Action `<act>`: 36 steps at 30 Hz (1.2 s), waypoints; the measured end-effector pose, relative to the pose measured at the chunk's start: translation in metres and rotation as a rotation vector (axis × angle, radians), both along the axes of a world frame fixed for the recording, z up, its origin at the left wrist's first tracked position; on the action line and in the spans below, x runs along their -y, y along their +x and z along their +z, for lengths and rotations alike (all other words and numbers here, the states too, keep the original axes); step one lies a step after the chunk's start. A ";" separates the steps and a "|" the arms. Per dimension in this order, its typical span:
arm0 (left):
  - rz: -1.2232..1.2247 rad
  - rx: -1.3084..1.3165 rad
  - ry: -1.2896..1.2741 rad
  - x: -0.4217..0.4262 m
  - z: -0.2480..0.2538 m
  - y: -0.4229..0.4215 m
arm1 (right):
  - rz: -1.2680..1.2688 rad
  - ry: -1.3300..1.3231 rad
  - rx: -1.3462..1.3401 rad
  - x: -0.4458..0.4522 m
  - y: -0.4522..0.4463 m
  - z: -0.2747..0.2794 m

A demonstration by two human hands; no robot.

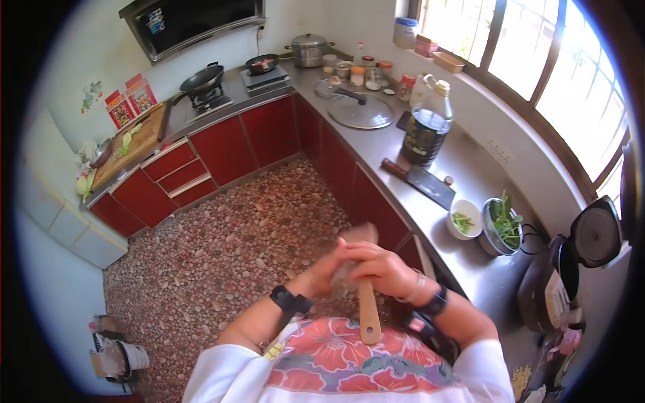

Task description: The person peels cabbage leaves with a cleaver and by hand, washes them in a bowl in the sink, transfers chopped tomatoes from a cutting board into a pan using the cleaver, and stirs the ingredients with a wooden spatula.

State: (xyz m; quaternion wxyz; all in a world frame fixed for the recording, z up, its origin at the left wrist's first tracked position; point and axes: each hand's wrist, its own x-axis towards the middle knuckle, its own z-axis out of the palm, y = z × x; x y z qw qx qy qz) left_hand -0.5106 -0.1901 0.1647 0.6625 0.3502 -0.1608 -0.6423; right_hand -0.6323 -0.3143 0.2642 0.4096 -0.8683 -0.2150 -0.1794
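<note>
In front of my chest, my two hands meet around a wooden spatula (pixel 367 312), whose handle, with a hole at its end, points back toward me. Its broad head, blurred, shows beyond my fingers. My right hand (pixel 386 270) is closed over the upper handle. Close against it, my left hand (pixel 326 270) has its fingers drawn together near the head. A pale blur lies between the palms, and what the left fingers hold is hidden. A floral apron (pixel 336 359) lies just below the handle.
On the right counter are a cleaver (pixel 430 186), a large oil bottle (pixel 428 124), a glass lid (pixel 361 113), a bowl of chopped greens (pixel 463 220) and a bowl of leafy greens (pixel 502 228). A wok (pixel 201 79) and a frying pan (pixel 262 64) sit on burners at the back.
</note>
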 end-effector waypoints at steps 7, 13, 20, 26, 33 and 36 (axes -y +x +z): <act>0.649 -0.085 0.076 -0.072 0.032 0.115 | 0.110 -0.206 0.224 -0.050 0.159 -0.015; 1.091 0.242 0.019 -0.048 0.024 0.244 | 0.025 0.178 -0.620 0.018 0.255 -0.052; 1.121 0.440 0.226 0.057 -0.025 0.395 | -0.222 -0.114 -0.324 0.105 0.392 -0.102; 0.979 0.173 0.262 0.039 -0.038 0.486 | -0.354 -0.099 -0.571 0.205 0.503 -0.088; 1.433 -0.170 0.339 -0.062 -0.067 0.527 | -0.235 0.056 -0.633 0.242 0.622 -0.086; 1.590 -0.185 0.272 -0.095 -0.076 0.575 | -0.246 -0.050 -0.438 0.271 0.685 -0.080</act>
